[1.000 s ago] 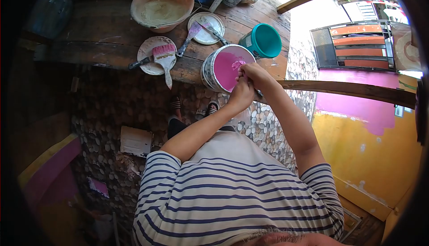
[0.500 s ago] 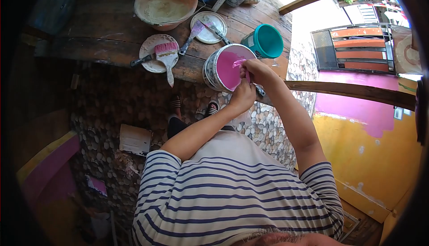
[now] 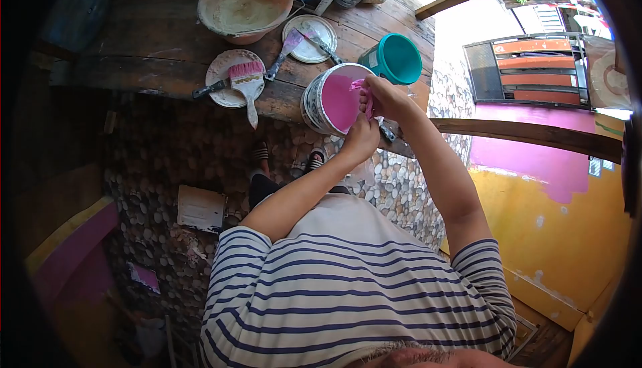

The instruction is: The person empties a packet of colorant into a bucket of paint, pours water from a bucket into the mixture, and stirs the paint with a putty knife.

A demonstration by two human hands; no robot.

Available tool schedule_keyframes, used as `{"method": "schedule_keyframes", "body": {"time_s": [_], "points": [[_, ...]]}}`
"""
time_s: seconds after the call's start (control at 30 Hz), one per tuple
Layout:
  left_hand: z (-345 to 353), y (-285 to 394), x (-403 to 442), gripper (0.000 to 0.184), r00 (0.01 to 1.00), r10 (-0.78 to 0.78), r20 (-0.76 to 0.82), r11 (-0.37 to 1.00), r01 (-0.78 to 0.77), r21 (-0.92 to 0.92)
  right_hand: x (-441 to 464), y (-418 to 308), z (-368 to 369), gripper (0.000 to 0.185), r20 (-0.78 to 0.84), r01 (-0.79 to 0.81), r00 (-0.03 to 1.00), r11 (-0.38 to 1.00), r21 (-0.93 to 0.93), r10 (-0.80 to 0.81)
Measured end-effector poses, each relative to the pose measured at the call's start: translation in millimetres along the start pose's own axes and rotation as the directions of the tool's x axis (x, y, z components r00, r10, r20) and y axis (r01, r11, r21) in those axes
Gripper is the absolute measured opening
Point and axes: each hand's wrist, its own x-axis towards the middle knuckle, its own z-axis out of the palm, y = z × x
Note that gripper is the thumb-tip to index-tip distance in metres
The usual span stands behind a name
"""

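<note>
From where I stand, the person's bare left forearm (image 3: 307, 184) slants forward and inward across the front of the body, ending in an ungloved left hand (image 3: 362, 136) with its fingers folded in, thumb side up front. The bare right forearm (image 3: 438, 160) runs out longer and straighter, angling in toward the middle, the elbow only slightly bent. The ungloved right hand (image 3: 388, 99) sits farther from the chest, its back turned upward, the fingers curled tightly under. The two hands meet close together ahead of the belly, right beyond left; whether they touch, I can't tell. Both wrists look nearly straight.
</note>
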Motion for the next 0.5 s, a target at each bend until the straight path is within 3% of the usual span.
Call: {"method": "schedule_keyframes", "body": {"time_s": [0.07, 0.17, 0.3, 0.5], "points": [[0, 0, 0, 0.035, 0.983, 0.164, -0.081, 0.986, -0.163, 0.021, 6, 2, -5, 0.013, -0.029, 0.013, 1.0, 1.0, 0.011, -0.012], [2, 0, -4, 0.034, 0.999, 0.04, -0.023, 0.999, -0.04, 0.013, -2, 6, 5, 0.016, -0.099, 0.041, 0.994, 0.999, 0.001, -0.041], [3, 0, -6, 0.033, 0.998, 0.055, -0.01, 0.998, -0.056, -0.007, 9, 21, 0, 0.028, -0.163, 0.09, 0.981, 0.992, -0.085, -0.103], [1, 6, -11, 0.028, 0.996, 0.016, 0.093, 0.999, -0.02, 0.043, 38, 41, -18, 0.029, -0.147, 0.121, 0.979, 0.985, -0.12, -0.138]]}}
